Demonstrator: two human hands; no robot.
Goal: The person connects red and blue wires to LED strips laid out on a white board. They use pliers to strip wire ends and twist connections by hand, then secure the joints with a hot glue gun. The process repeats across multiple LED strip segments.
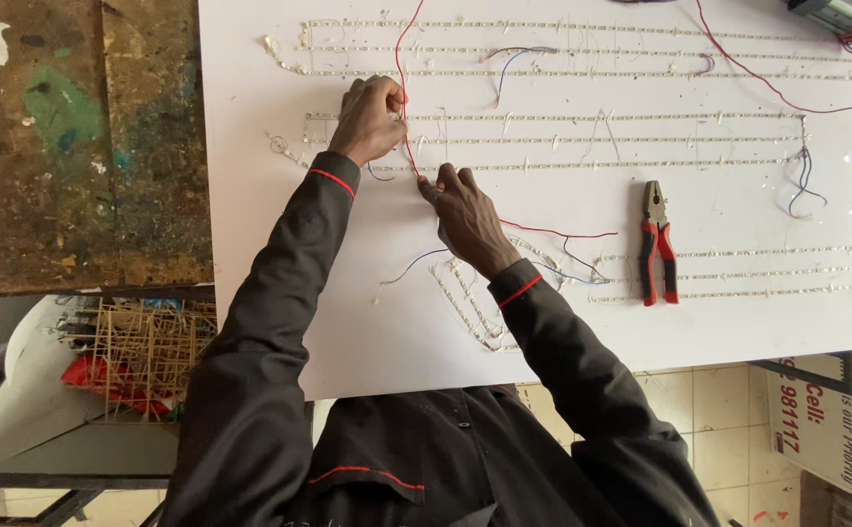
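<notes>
I see my left hand (pixel 369 119) closed into a loose fist on the red wire (pixel 404 59), its fingers curled tight around the strand where it comes down from the top edge of the white board (pixel 348 322). My right hand (pixel 465 217) lies lower, fingers nearly flat and close together, the fingertips (pixel 433 185) pressing the same wire down against a row of the thin light strips (pixel 592 164) glued in lines across the surface; whether they pinch it or only pin it I cannot tell. The wire runs in a short taut stretch between the two hands, then trails out to the right from under my right hand. To do this well, I judge the left hand should keep the strand straight without tugging, since a hard pull could lift a strip or break a fine joint. The right fingertips should hold the wire exactly at the strip's end contact, clear of the loose blue wire (pixel 416 262) near my wrist, so the two do not cross. The red-handled pliers (pixel 656 244) lie well apart to the right, within reach if the end needs trimming. A paint-stained wooden bench (pixel 75 146) sits beside the board on the left.
</notes>
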